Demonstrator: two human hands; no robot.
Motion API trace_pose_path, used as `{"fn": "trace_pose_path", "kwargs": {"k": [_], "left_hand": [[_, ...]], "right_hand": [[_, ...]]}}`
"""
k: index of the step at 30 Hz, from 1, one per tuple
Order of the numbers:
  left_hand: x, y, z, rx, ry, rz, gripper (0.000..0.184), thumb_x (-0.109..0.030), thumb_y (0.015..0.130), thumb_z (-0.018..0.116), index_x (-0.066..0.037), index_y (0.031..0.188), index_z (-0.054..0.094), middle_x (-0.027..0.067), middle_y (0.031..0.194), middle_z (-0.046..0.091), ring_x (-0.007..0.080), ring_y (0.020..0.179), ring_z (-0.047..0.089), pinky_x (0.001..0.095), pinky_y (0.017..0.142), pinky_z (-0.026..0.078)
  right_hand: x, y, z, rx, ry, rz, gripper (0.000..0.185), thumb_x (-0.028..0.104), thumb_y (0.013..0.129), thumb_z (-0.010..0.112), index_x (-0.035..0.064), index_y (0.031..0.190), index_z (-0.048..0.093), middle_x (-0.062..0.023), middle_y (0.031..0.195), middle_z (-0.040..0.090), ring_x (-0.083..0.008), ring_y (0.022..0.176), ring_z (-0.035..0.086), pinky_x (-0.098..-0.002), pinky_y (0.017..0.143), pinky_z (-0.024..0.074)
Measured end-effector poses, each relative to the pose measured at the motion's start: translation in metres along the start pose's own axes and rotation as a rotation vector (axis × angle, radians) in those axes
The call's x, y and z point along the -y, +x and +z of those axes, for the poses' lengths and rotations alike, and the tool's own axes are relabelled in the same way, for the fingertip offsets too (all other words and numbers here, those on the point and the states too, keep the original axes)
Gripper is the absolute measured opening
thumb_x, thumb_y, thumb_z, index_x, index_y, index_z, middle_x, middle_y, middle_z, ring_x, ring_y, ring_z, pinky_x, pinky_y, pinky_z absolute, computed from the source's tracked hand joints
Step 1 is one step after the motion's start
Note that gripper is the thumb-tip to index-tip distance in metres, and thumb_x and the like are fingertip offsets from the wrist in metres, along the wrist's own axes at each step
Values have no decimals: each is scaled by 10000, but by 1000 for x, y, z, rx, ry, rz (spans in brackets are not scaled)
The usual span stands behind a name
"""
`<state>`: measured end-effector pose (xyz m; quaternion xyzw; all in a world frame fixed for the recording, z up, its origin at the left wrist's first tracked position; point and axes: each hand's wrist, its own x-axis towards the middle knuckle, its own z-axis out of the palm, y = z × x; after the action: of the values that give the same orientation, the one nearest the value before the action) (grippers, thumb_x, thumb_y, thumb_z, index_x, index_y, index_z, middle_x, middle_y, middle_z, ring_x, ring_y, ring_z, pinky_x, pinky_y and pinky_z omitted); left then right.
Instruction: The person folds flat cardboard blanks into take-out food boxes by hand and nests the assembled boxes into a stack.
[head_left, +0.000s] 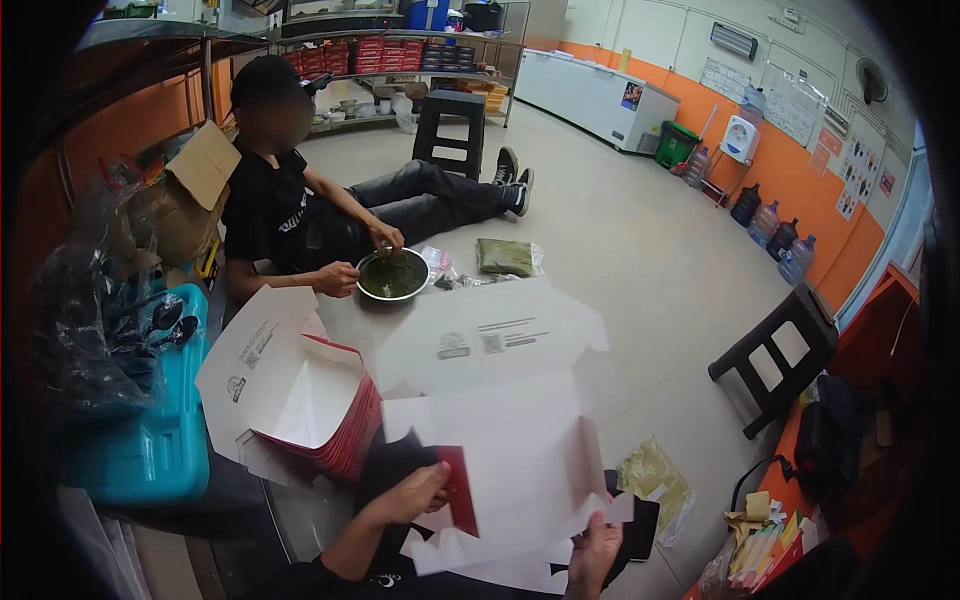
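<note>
A white food box (520, 420) of thin card, red on its outer side and partly unfolded, lies over my lap. Its wide printed lid flap (490, 335) points away from me. My left hand (420, 493) pinches the red-faced side flap, which is bent inward. At the near right corner, my right hand (597, 548) grips a small white flap with the thumb on top. To the left stands a nested stack of folded red-and-white boxes (325, 405), their printed lids open.
Another person (290, 210) sits on the floor with a hand in a metal bowl (393, 275) of dark green stuff. Nearby are a green packet (505, 257), a teal case (165, 430), black stools (780, 355) and a clear bag (655, 480).
</note>
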<state>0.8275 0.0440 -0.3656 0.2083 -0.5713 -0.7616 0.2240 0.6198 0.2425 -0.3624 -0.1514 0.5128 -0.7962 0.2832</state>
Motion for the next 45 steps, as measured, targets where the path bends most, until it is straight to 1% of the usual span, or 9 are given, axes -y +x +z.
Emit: {"fn": "trace_pose_path", "kwargs": {"k": [1,3,5,9,12,16,18,26,45], "left_hand": [[5,2,-9,210,-146,-197,443,-398,960,364,-26,1180,457,-23,718,425,60,607,406,222,561,380],[-36,-8,10,-62,230,-41,606,-373,957,389,6,1396,216,-7,720,402,77,621,401,220,577,398],[-54,-16,19,-380,576,126,572,-269,925,481,9,1375,264,3,772,415,86,647,420,223,604,414],[-71,-19,50,-487,429,338,539,-184,892,520,2,1352,310,21,862,453,100,737,460,239,680,430],[-56,-2,62,-68,147,314,534,-189,896,502,-19,1353,283,79,1087,428,153,1019,450,306,853,415],[-37,23,76,109,-309,158,588,-192,908,480,-44,1383,168,119,1253,340,199,1153,428,363,929,414],[-46,24,85,61,-311,150,591,-177,907,483,-37,1383,160,116,1255,342,191,1143,439,349,918,423],[-36,19,97,22,-385,12,575,-85,873,542,-14,1359,243,113,1281,416,187,1168,451,314,923,426],[-5,3,143,-100,-142,267,622,125,819,493,-13,1346,194,165,1214,477,244,1095,540,316,898,460]], "right_hand": [[7,-1,3,-83,47,-49,355,119,911,504,22,1238,408,-113,1077,569,-183,909,606,-313,760,532],[5,8,-12,-104,66,-136,336,142,915,503,41,1225,421,-109,1059,572,-177,891,613,-302,725,546],[20,6,-9,-181,3,-176,336,156,921,496,36,1224,417,-106,1051,573,-175,893,615,-289,700,553],[25,3,12,-229,-92,-349,334,152,923,496,-12,1209,449,-110,1046,585,-171,899,609,-294,730,533],[10,3,16,-187,-544,-665,308,144,920,506,-37,1170,508,-118,1061,593,-188,904,604,-313,759,502],[32,-11,43,172,-737,-741,207,79,823,604,-39,989,640,-177,971,635,-220,825,624,-318,742,488],[32,-16,51,223,-743,-731,252,-12,691,654,1,941,675,-182,903,650,-244,779,625,-298,693,492],[27,-21,34,137,-638,-820,278,-32,604,724,73,861,709,-195,1069,557,-235,800,581,-310,710,487],[33,-31,26,65,-875,-796,414,-25,540,687,197,887,734,-129,1064,442,-262,998,456,-333,848,397]]}}
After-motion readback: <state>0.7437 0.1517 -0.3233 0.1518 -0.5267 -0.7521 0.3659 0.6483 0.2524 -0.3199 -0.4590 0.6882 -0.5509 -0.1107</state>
